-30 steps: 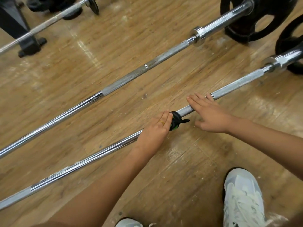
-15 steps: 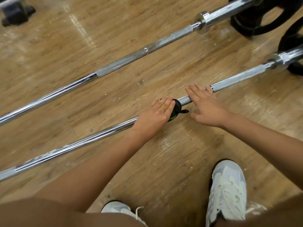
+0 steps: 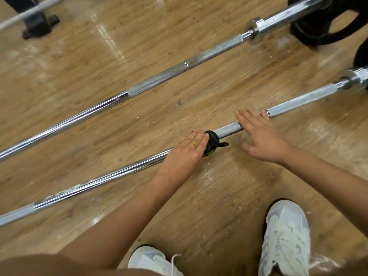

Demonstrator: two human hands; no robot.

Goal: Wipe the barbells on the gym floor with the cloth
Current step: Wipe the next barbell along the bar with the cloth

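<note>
Two chrome barbells lie slantwise on the wooden floor. On the near barbell my left hand holds a black and green cloth wrapped round the bar; only the cloth's right edge shows past my fingers. A gold ring sits on that hand. My right hand rests flat with straight fingers on the knurled part of the same bar, a little to the right of the cloth. The far barbell runs parallel behind it, untouched.
Black weight plates sit on the bars' right ends at the top right. A black stand foot and a third bar are at the top left. My two white shoes stand on the floor below the near bar.
My left hand with the cloth has slid slightly right along the near bar toward my right hand. The camera view has shifted a little; my right hand stays flat on the bar.
</note>
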